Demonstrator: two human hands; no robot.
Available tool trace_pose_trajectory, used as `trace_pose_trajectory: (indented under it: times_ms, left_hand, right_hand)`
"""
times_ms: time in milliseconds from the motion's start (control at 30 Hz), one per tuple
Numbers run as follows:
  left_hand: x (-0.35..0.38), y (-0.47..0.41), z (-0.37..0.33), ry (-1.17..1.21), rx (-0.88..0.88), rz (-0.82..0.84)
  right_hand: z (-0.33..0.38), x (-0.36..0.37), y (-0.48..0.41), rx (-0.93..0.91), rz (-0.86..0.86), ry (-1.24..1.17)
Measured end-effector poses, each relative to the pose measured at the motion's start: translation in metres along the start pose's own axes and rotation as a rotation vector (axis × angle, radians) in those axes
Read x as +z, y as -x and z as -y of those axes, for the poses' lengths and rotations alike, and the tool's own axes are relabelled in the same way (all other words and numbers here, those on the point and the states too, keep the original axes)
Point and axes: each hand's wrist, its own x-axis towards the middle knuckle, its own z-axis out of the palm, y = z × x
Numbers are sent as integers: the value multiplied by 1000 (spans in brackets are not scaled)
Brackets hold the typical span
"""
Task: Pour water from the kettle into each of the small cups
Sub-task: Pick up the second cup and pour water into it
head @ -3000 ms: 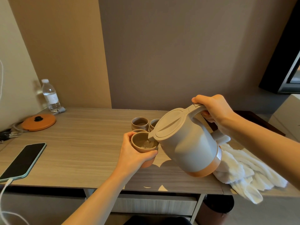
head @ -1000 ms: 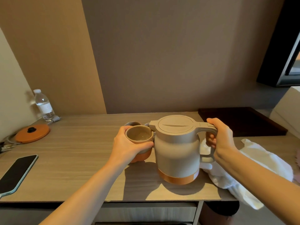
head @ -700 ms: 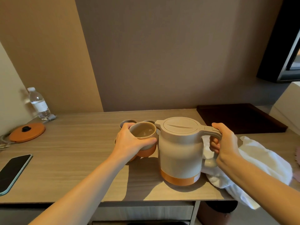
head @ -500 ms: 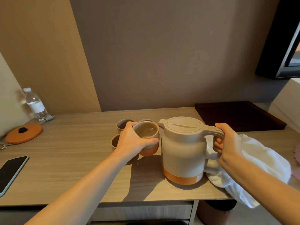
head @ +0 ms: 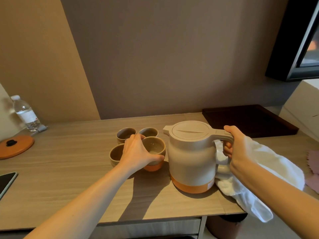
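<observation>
Lowered onto surface point(head: 60, 169), water-filled cup point(head: 154, 150) sat in left grip point(head: 138, 152); right grip point(head: 236, 149) clasped upright beige orange-banded kettle point(head: 191, 157).

the room is dim and warm-toned, with light coming from the right of the kettle point(head: 191, 156), so the kettle and the left arm throw soft-edged dark shadows across the wooden table point(head: 69, 169) toward its near edge, left of the kettle. the white towel point(head: 269, 171) right of the kettle is the brightest patch, without glare. wide-angle distortion bends the wall lines and table edges far from the kettle, and the water bottle point(head: 24, 112) far left looks slightly soft.
</observation>
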Motion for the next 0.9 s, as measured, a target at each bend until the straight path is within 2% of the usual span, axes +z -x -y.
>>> trace_pose_trajectory:
  times_ms: [100, 633, 900]
  left_hand:
    - [4, -3, 6, -115, 31, -25]
    - [17, -12, 30, -424, 114, -172]
    - [10, -15, 33, -381, 125, -76]
  right_hand:
    - [-1, 3, 1, -10, -3, 15]
    - [0, 8, 1, -18, -14, 34]
    - [1, 8, 3, -18, 14, 41]
